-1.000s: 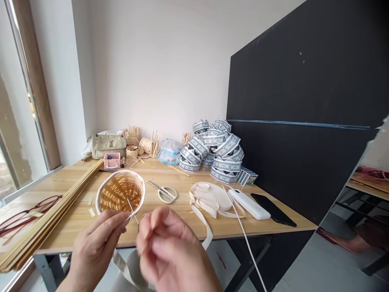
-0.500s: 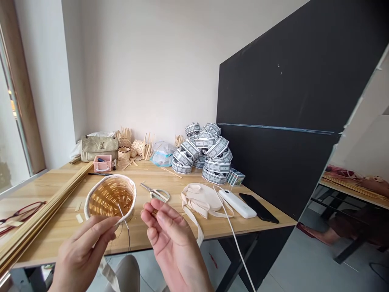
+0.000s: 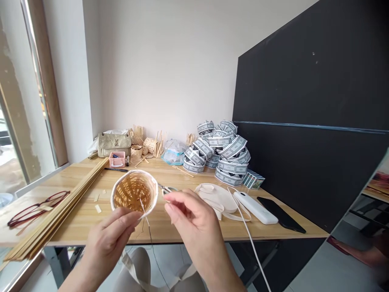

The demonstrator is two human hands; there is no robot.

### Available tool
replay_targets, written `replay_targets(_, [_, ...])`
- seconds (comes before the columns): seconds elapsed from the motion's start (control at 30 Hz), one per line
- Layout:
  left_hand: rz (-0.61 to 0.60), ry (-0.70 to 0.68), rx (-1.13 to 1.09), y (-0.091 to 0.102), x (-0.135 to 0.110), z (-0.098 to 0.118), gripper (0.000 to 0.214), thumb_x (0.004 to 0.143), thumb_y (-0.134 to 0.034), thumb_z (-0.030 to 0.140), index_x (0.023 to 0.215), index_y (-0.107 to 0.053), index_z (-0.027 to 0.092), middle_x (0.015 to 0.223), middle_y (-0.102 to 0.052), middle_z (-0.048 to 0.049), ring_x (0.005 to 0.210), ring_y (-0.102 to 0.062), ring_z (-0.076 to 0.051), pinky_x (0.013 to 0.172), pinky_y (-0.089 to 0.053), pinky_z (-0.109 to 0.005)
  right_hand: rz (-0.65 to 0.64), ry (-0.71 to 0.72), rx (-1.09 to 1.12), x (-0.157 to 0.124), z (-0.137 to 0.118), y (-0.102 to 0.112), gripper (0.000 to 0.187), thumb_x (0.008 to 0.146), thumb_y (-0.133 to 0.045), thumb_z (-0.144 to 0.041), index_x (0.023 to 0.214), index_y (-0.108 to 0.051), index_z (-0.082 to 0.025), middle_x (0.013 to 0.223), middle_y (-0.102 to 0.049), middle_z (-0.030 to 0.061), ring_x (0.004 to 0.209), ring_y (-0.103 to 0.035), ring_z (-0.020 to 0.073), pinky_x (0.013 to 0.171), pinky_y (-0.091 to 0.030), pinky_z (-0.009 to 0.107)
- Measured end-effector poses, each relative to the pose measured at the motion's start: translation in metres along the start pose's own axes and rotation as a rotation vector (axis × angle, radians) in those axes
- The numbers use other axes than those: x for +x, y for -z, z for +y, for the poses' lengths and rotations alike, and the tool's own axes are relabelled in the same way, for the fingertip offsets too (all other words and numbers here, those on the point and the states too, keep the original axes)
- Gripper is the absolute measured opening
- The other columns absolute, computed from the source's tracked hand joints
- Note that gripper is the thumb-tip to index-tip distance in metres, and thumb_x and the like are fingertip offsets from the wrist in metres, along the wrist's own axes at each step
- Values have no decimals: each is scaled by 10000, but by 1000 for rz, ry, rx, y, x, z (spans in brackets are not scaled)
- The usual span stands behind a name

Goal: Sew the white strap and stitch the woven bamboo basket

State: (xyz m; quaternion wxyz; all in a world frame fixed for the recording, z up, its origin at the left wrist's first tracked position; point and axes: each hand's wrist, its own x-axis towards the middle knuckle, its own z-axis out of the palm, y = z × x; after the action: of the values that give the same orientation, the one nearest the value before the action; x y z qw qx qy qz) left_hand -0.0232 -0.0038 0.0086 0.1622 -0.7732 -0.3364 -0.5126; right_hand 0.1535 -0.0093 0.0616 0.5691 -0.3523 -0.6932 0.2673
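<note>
My left hand (image 3: 114, 233) pinches the near rim of a woven bamboo basket (image 3: 133, 194), tilted so its mouth faces me. White cloth tape (image 3: 116, 188) covers the rim. At the pinched edge a thin, pale, needle-like piece (image 3: 142, 205) sticks up inside the basket, and a dark thread (image 3: 154, 249) hangs below it. To the right of the basket is my right hand (image 3: 194, 221), apart from it, with thumb and fingertips drawn together; whatever they hold is hidden. Behind that hand lie scissors (image 3: 167, 189), partly covered.
A bundle of bamboo strips (image 3: 60, 207) and red-framed glasses (image 3: 39, 209) lie at left. At right are a coil of cream tape (image 3: 209, 194), a white power bank (image 3: 255, 207) and a black phone (image 3: 281, 214). Patterned ribbon rolls (image 3: 229, 166) stand by the black panel (image 3: 304, 174).
The view has shifted left. My right hand has turned from palm up to a pinch with its back showing. A brown object at its fingertips no longer shows. The left hand keeps its hold.
</note>
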Motion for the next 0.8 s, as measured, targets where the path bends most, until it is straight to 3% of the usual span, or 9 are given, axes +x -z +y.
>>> replay_targets(0.07, [-16, -78, 35, -2, 3, 1, 174, 874, -442, 121, 910, -608, 161, 743, -657, -29, 589, -635, -79, 518, -487, -110, -103, -5, -315, 10, -6, 0, 157, 770, -525, -94, 718, -643, -184, 645, -580, -13, 562, -472, 107, 532, -324, 225])
replay_targets(0.17, [-75, -165, 74, -5, 2, 0, 235, 872, -412, 91, 978, -608, 164, 820, -678, -46, 609, -639, -84, 545, -491, -131, -302, -1, -700, 23, -11, -5, 267, 744, -527, -70, 499, -557, -172, 492, -522, -15, 489, -405, 109, 490, -244, 250])
replay_targets(0.23, [-128, -194, 97, -6, -1, -1, 267, 870, -392, 78, 1016, -596, 168, 862, -681, -53, 602, -634, -86, 544, -485, -143, -397, -6, -808, 27, -11, -8, 303, 719, -534, -69, 436, -497, -173, 442, -471, -19, 456, -355, 106, 468, -202, 258])
replay_targets(0.37, [-243, -217, 127, -6, -7, -2, 299, 882, -348, 77, 1047, -578, 172, 873, -673, -60, 588, -611, -100, 517, -456, -178, -510, -14, -804, 27, -7, -9, 310, 662, -527, -38, 403, -425, -172, 387, -358, -47, 407, -279, 88, 440, -145, 258])
replay_targets(0.47, [-289, -221, 113, -5, -10, 1, 323, 885, -312, 63, 1027, -582, 170, 848, -659, -58, 555, -580, -104, 487, -431, -190, -482, 8, -747, 23, -2, -8, 281, 658, -509, -19, 436, -420, -168, 427, -392, -48, 436, -310, 86, 449, -161, 248])
replay_targets(0.6, [-351, -244, 10, -9, -11, 3, 295, 891, -335, 94, 1018, -588, 177, 760, -627, -42, 522, -560, -99, 472, -423, -176, -226, 20, -519, 17, 4, -4, 244, 715, -468, -19, 519, -445, -162, 514, -433, -49, 507, -356, 84, 491, -243, 221])
replay_targets(0.7, [-335, -208, -82, -9, -8, 3, 280, 882, -348, 80, 985, -592, 172, 728, -612, -35, 550, -581, -95, 490, -436, -153, -102, 41, -236, 10, 3, 3, 209, 809, -470, -137, 603, -486, -169, 568, -439, -43, 538, -395, 87, 511, -299, 206])
replay_targets(0.8, [-303, -109, -199, -4, 2, 3, 214, 879, -400, 95, 925, -596, 169, 728, -611, -24, 609, -602, -88, 533, -450, -134, -116, -109, 197, 4, -4, 13, 186, 874, -460, -328, 737, -484, -205, 612, -492, -43, 457, -443, 76, 401, -268, 181])
